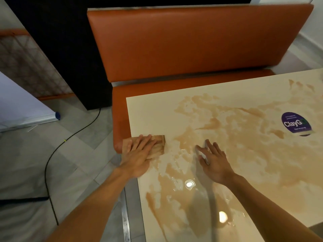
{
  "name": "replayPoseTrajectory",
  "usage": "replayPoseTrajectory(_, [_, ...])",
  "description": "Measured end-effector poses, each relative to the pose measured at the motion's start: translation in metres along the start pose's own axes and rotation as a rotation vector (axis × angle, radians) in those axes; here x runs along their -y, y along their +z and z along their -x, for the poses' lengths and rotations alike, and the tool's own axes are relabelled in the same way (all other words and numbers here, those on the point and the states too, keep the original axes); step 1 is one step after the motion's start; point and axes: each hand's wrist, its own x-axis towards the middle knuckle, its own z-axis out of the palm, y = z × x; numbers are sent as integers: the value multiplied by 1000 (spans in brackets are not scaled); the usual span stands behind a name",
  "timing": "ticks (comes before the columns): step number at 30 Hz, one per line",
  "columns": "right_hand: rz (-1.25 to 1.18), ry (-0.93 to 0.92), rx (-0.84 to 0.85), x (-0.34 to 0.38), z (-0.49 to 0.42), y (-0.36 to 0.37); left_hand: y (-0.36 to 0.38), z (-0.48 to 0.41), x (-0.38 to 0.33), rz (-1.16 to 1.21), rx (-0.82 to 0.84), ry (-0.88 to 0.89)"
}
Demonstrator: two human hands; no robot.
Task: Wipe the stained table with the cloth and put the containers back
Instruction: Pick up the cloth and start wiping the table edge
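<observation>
Left hand (139, 154): palm down, fingers straight and lying close together, pressing flat on the cloth; nothing is gripped.
Cloth (158, 144): brownish and folded, lying under the left hand at the table's left edge, with one corner hanging past that edge.
Right hand (214, 161): palm down on the wet surface, fingers straight and slightly spread, near the cloth but not touching it. A pale streak shows under the fingers; what it is cannot be told.
Table (150, 116): cream, glossy top. The strip beyond the cloth, along the left edge, looks unmarked.
Stain (244, 145): brown liquid, smeared and patchy, covering most of the top from beside the cloth out to the right edge, with wet sheen and two bright light reflections on the near part.
Sticker (295, 124): round, purple, partly legible as "ClayG", on the far right of the top, stain around it.
Bench (192, 42): orange padded seat and backrest, beyond the table's far edge.
Cable (70, 138): black, running across the grey floor to the left of the table.
</observation>
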Motion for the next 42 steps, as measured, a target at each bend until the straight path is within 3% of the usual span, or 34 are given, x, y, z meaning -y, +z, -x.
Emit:
replayPoseTrajectory(13, [37,-28,64,0,5,-5,56,107,-73,121,-81,-155])
replayPoseTrajectory(17, [28,-64,107,-5,7,-9,66,130,-83,132,-28,-150])
replayPoseTrajectory(19, [11,-76,121,-5,5,-10,64,134,-76,314,-60,-126])
replayPoseTrajectory(22, [-24,-111,139,-13,10,-14,34,127,-62,853,-45,-208])
replayPoseTrajectory(23, [-38,-128,138,-17,12,-14,22,123,-57,936,-67,-195])
replayPoseTrajectory(26, [-60,-183,119,-26,21,-12,-12,103,-51,764,-158,-146])
replayPoseTrajectory(29, [-44,-207,118,-31,29,-11,-32,75,-69,280,-222,25])
replayPoseTrajectory(33, [-57,-207,135,-34,33,-9,-18,47,-92,-199,-70,263])
replayPoseTrajectory(37, [-54,-210,150,-36,31,-9,4,54,-87,-299,151,349])
replayPoseTrajectory(42, [-59,-185,140,-36,34,-5,14,78,-72,-198,172,328])
